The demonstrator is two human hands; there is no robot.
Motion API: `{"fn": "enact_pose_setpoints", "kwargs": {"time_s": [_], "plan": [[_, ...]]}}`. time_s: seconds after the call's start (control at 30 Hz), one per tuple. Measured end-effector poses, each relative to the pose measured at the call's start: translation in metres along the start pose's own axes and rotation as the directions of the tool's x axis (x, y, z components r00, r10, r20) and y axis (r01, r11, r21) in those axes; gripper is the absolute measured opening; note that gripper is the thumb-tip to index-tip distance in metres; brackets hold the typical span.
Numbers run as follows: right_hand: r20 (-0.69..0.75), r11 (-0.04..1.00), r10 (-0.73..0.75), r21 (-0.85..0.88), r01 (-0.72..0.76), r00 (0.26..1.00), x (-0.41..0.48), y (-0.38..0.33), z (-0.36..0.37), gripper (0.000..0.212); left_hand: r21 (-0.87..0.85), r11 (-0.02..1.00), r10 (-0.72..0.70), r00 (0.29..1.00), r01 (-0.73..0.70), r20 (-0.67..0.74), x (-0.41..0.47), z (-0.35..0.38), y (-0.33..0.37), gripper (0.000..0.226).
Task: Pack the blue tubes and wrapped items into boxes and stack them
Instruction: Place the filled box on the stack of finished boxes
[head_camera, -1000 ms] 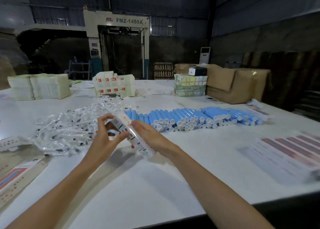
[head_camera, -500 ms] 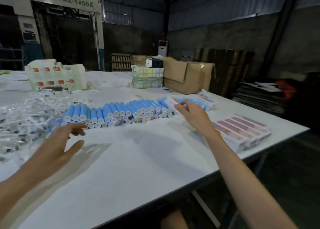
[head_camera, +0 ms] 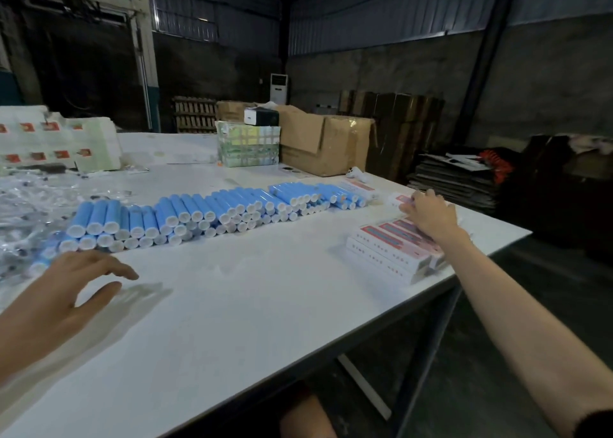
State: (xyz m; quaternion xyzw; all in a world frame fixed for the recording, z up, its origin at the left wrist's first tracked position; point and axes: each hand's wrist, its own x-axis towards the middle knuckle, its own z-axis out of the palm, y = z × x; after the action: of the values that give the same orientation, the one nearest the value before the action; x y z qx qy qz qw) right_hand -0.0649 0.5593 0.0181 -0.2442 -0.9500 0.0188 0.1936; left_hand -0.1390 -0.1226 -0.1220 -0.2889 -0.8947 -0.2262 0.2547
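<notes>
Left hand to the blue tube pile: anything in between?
Nothing visible. The left hand hovers just in front of the near-left end of the blue tubes, with only bare white table between them. The clear wrapped items lie further left, beside that path, not across it.
</notes>
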Motion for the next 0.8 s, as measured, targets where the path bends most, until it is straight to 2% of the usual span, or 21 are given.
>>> {"fn": "enact_pose_setpoints", "kwargs": {"time_s": [0.2,0.33,0.57,0.7,0.8], "plan": [[0.05,0.994,0.072,-0.091,-0.068,0.996,-0.009,0.012,0.012,0.044,-0.032,0.999,-0.018,1.0,0.018,-0.001,-0.002,-0.007,0.013,0.034],[0.065,0.99,0.081,-0.118,-0.073,0.995,-0.014,0.013,0.012,0.047,-0.085,0.992,-0.088,0.996,0.088,0.011,-0.007,-0.011,0.024,0.037],[0.107,0.986,0.077,-0.154,-0.06,0.991,-0.021,0.013,0.01,0.056,-0.054,0.99,-0.124,0.99,0.128,0.07,-0.009,-0.014,0.032,0.025],[0.001,0.976,0.047,-0.214,-0.046,0.999,-0.026,0.0,0.009,0.061,-0.037,0.988,-0.146,0.987,0.148,0.061,-0.008,-0.025,0.053,0.039],[-0.165,0.989,-0.069,-0.142,0.045,0.984,-0.03,-0.046,0.006,0.048,-0.045,0.993,-0.111,0.993,0.113,0.048,-0.007,-0.033,0.078,0.04]]}}
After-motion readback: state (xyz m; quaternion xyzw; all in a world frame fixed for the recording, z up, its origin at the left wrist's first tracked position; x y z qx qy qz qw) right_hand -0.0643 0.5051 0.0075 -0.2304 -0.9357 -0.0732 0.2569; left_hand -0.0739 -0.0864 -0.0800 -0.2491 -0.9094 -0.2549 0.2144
